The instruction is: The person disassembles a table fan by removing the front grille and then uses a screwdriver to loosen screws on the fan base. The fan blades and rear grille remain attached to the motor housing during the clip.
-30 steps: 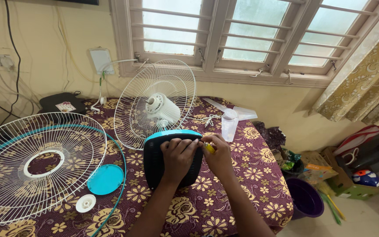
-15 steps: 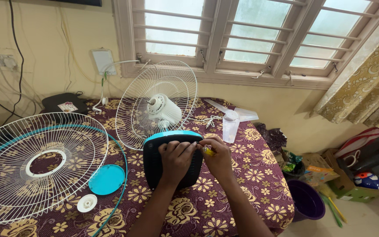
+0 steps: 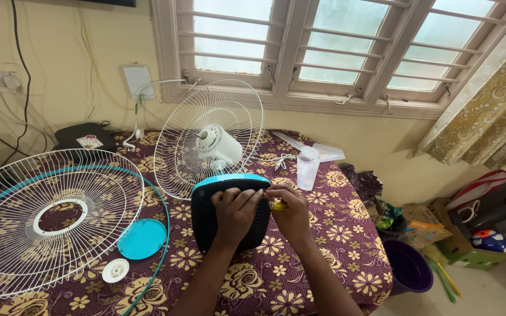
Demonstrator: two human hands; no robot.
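Observation:
A table fan lies dismantled on a flowered maroon tablecloth (image 3: 335, 234). Its black base with a teal rim (image 3: 206, 213) is tipped up on edge, underside toward me. My left hand (image 3: 236, 212) presses flat against that underside. My right hand (image 3: 288, 213) grips a yellow-handled screwdriver (image 3: 277, 205) at the base's right edge. Behind the base stands the rear wire guard (image 3: 206, 123) with the white motor (image 3: 218, 143) at its centre.
The front wire guard with a teal ring (image 3: 48, 216) lies at the left, beside a teal round cap (image 3: 142, 239) and a small white disc (image 3: 115, 270). White fan blades (image 3: 311, 158) rest at the back right. A purple bucket (image 3: 408, 266) and clutter sit on the floor right.
My view has shifted slightly; both hands stay on the base, with the right hand still working the screwdriver at its edge.

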